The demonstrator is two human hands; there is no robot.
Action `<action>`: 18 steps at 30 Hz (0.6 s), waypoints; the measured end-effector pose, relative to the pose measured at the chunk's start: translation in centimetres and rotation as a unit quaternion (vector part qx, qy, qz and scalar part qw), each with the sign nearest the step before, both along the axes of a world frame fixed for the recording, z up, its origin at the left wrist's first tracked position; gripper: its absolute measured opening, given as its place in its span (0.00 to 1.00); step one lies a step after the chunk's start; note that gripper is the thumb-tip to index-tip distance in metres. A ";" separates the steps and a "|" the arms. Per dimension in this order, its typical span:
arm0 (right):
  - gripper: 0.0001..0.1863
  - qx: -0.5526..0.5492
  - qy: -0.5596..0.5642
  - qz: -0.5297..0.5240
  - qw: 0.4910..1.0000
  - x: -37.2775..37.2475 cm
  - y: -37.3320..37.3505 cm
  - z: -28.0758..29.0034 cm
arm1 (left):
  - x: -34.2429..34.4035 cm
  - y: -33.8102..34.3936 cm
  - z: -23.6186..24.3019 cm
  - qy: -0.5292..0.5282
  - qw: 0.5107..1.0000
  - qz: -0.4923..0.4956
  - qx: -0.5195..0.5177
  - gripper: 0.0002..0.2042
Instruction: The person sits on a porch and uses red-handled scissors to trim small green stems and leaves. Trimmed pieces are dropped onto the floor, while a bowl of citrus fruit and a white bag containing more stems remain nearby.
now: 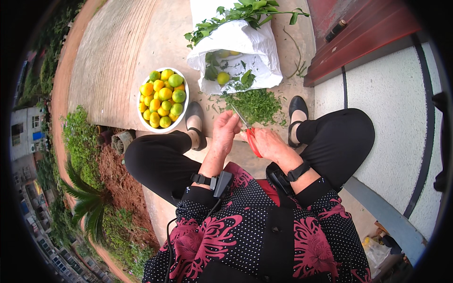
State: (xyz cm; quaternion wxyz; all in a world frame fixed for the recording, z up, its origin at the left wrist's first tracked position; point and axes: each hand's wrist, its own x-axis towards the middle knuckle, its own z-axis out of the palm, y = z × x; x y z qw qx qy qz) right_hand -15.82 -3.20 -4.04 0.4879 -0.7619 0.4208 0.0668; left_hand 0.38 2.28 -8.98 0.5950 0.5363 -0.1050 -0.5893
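Note:
My right hand (269,144) grips a pair of scissors (251,139) by its red handles, and the metal blades point up and to the left. Just left of the blades, my left hand (227,125) is closed with its fingertips pinched together; whatever is between them is too small to make out. Beyond both hands lies a pile of finely cut green leaves (257,107) on the ground. A white sack (255,52) lies with its mouth toward me, holding a green-yellow citrus fruit (222,78) and loose leaves.
To the left, a white bowl (185,101) is heaped with yellow and green citrus fruits (165,94). Leafy branches (245,12) lie over the sack. A red door (368,37) stands at the far right. My shoes flank the cut leaves. Planted soil (125,203) borders the concrete at left.

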 end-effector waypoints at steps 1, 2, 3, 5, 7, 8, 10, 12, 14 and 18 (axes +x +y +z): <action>0.32 0.004 -0.003 -0.005 1.000 0.0 0.0 0.1 | 0.0 0.0 0.0 -0.001 1.000 -0.002 0.003 0.05; 0.32 0.006 -0.007 -0.006 1.000 0.0 0.0 0.2 | -0.1 0.0 0.0 0.000 1.000 -0.003 0.007 0.05; 0.33 0.009 -0.011 -0.007 1.000 0.0 0.0 0.3 | -0.1 0.0 0.1 0.003 1.000 -0.004 0.009 0.05; 0.32 0.021 -0.004 -0.007 1.000 0.1 -0.1 0.5 | -0.1 -0.1 0.1 0.002 1.000 -0.013 0.016 0.05; 0.31 0.042 0.018 -0.005 0.999 0.1 -0.2 0.6 | -0.1 -0.1 0.2 0.002 1.000 -0.016 0.019 0.06; 0.31 0.048 0.017 -0.009 0.999 0.1 -0.2 0.6 | 0.0 -0.1 0.3 0.001 1.000 -0.016 0.020 0.06; 0.31 0.063 0.013 -0.015 0.998 0.2 -0.2 0.5 | 0.0 -0.2 0.4 0.001 1.000 -0.016 0.025 0.06; 0.31 0.061 -0.003 -0.024 0.998 0.3 -0.2 0.3 | 0.0 -0.3 0.6 0.000 0.999 -0.019 0.033 0.07; 0.32 0.059 -0.009 -0.030 0.998 0.3 -0.2 0.2 | 0.2 -0.3 0.8 -0.003 0.999 -0.035 0.032 0.07; 0.33 0.047 -0.024 -0.023 0.998 0.2 -0.2 0.7 | 0.1 -0.4 0.7 0.003 0.999 -0.029 0.013 0.08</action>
